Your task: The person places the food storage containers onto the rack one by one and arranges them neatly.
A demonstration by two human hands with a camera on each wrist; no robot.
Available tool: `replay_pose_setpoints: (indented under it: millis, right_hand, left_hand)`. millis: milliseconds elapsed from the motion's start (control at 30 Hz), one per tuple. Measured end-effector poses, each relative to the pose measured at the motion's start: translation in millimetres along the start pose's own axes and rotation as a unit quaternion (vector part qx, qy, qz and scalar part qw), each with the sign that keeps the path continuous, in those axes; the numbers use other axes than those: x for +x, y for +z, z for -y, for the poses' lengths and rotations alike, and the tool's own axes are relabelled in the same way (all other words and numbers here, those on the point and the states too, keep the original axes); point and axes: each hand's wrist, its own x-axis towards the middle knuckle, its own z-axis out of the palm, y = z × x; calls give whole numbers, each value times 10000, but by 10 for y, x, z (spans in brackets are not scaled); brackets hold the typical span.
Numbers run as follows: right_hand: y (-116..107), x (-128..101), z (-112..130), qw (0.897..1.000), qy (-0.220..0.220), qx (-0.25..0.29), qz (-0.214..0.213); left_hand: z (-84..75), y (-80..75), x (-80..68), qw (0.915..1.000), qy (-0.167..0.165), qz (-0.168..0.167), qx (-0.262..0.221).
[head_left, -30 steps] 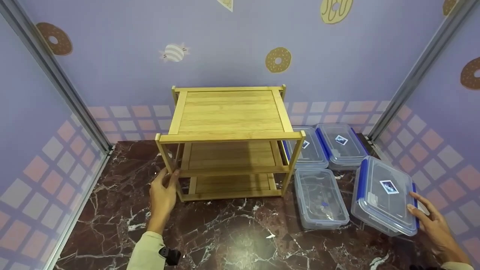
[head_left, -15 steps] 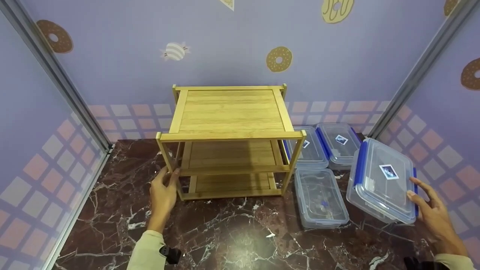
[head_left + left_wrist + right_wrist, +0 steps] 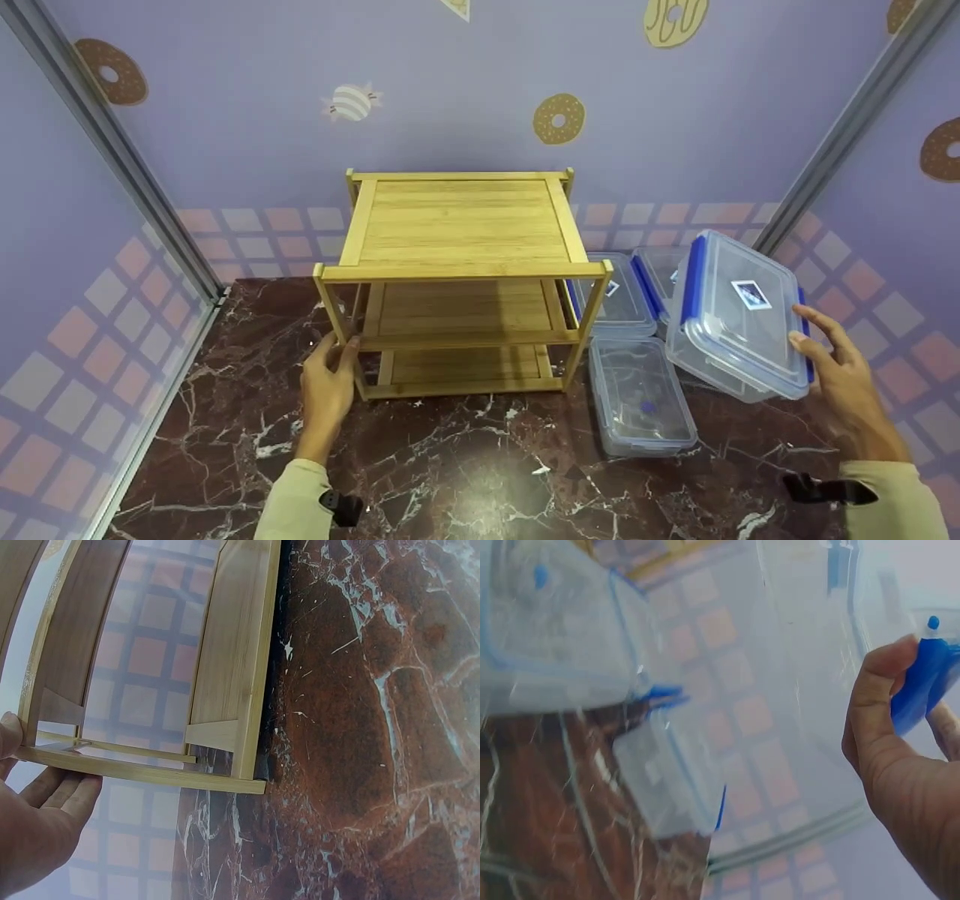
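Note:
A three-tier wooden shelf rack [image 3: 465, 225] stands in the middle of the head view. My left hand [image 3: 328, 382] grips its front left post, thumb on one side and fingers on the other, as the left wrist view [image 3: 52, 817] also shows. On the right, my right hand [image 3: 847, 375] pinches the blue side clip of a clear plastic food container [image 3: 742, 322] with a lid and a square sticker. That container is tilted, held up off the counter. In the right wrist view the thumb and fingers close round the blue clip [image 3: 915, 686].
Two lidded containers, one [image 3: 615, 300] beside the rack and one [image 3: 660, 262] partly hidden by the held container, sit at the back right. A clear container [image 3: 643, 397] lies in front of them. Patterned wall panels enclose the dark marbled counter [image 3: 450, 465].
My right hand has raised the container and carried it away from me and a little to the left, over the back right container. The left hand stays on the rack's post.

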Motion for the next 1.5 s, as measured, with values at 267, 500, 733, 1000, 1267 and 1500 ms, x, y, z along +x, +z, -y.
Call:
replay_pose_setpoints:
  millis: [267, 500, 733, 1000, 1267, 1500]
  right_hand:
    - [329, 258, 166, 9999, 66, -11, 126]
    - [646, 497, 330, 9998, 41, 15, 201]
    - [931, 749, 426, 9995, 152, 149, 247]
    - [1318, 1021, 430, 9990, 269, -120, 324]
    - [1736, 1234, 389, 9970, 478, -440, 422]
    - [2090, 1359, 312, 9923, 727, -790, 623]
  left_hand:
    - [3, 7, 8, 9999, 46, -101, 79]
    - [9, 2, 17, 9998, 121, -122, 90]
    - [13, -11, 7, 9999, 56, -102, 125]
    - [14, -14, 1, 10000, 2, -42, 34]
    - [12, -3, 7, 9998, 100, -104, 124]
    - [8, 11, -10, 9996, 99, -167, 226]
